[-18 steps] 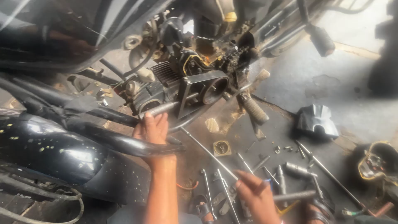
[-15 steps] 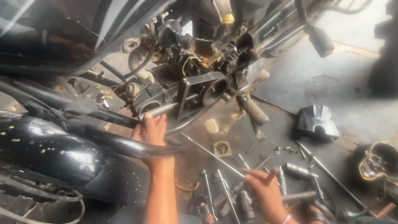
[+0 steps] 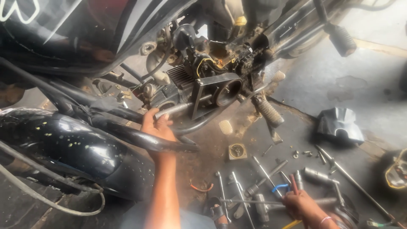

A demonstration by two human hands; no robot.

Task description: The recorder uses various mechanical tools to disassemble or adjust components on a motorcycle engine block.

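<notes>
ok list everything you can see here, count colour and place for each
motorcycle engine with bare frame tubes: one, black and grimy, upper centre
glossy black fender: one, left
ribbed rubber footpeg: one, dark, right of the engine
small square brass-coloured part: one, on the floor below the engine
moulded grey plastic cover: one, on the floor at right
long steel hand tools: many, silvery, scattered on the floor, lower centre
loose bolts: several, small, near the cover
left hand: gripping a dark frame tube
right hand: among the tools, holding red- and blue-handled tools

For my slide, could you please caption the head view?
Left hand grips motorcycle frame tube; right hand among floor tools.
</notes>
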